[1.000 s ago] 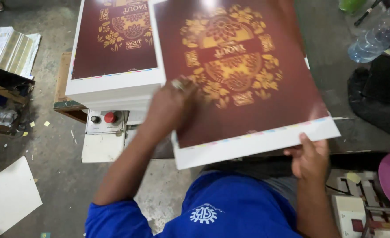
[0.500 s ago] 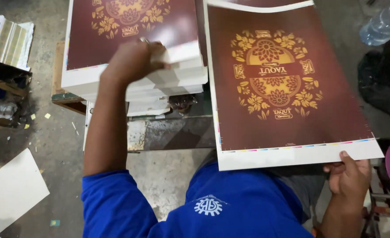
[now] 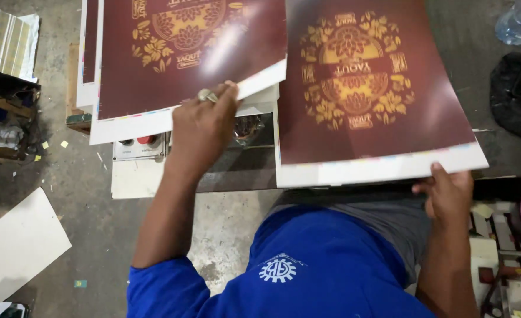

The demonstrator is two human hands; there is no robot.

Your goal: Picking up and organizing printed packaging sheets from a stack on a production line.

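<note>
We see two large printed sheets, both dark maroon with a gold floral ornament and a white margin carrying a thin strip of colour marks. The right sheet (image 3: 378, 94) lies flat and apart from the pile, and our right hand (image 3: 449, 197) holds it at the lower right corner of its white margin, the grip clamped on the edge with the thumb on top and the fingers tucked beneath. To the left of that sheet, our left hand (image 3: 204, 126), a ring on one finger, has its grip closed on the lower edge of the top sheet (image 3: 184, 59) of the stack (image 3: 90, 76), with that edge lifted clear of the sheets under it. Below the left hand, a small control box (image 3: 140, 147) with a red button and a dark one sits against a pale surface (image 3: 137, 176). Left of the stack, a bundle of folded papers (image 3: 4, 38) rests on a dark wooden crate (image 3: 1, 118). Below the crate, a blank white card (image 3: 19, 244) lies on the concrete floor (image 3: 90, 218) among small paper scraps. Right of the right sheet, a clear plastic bottle (image 3: 519, 20) lies near the upper corner, with a black bag (image 3: 516, 97) just below it. Our blue shirt (image 3: 284, 271) fills the bottom of the view.
</note>
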